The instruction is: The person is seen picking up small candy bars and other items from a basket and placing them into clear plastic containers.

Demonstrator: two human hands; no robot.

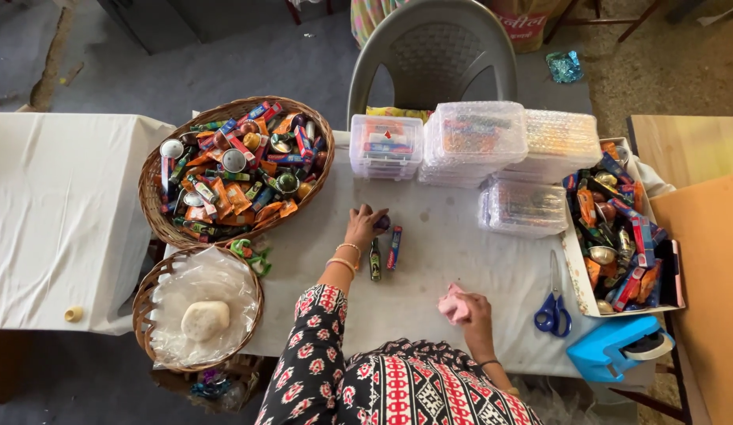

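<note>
Pink cloth (pixel 453 304) clamped in right hand (pixel 475 308) fingers, left hand (pixel 363 224) fingers closed on small dark item (pixel 381 223), table (pixel 453 244)

Grey plastic chair (pixel 434 55); grey floor (pixel 107 71).

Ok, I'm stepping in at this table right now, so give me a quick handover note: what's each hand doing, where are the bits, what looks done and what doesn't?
Left hand: on a small dark item at mid-table, fingers curled over it.
Right hand: holds a pink cloth against the table.
Beside the left hand: a small dark bottle and a slim packet.
Loose items: big basket, open box.
Done: stacked clear boxes look filled.
Left: plenty is unpacked. Scissors lie unused.
</note>
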